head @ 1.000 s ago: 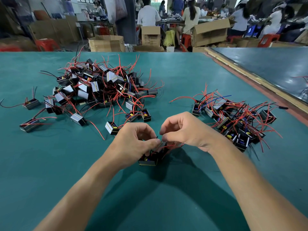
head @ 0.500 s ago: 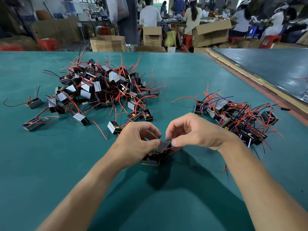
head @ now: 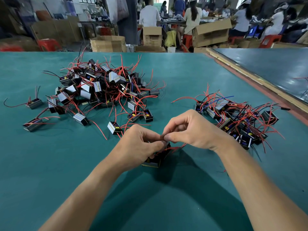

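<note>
Hands [head: 139, 147] around boxy, red-wired black module [head: 153, 162]

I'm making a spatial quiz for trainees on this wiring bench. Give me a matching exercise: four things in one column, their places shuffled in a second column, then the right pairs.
1. large heap of wired modules
2. smaller heap of wired modules
3. module being worked on
4. open cardboard box

A. beyond the table, past its far edge
B. gripped by the left hand
C. on the table's left side
D. on the table's right side, next to the right hand

Pairs: 1-C, 2-D, 3-B, 4-A
</note>
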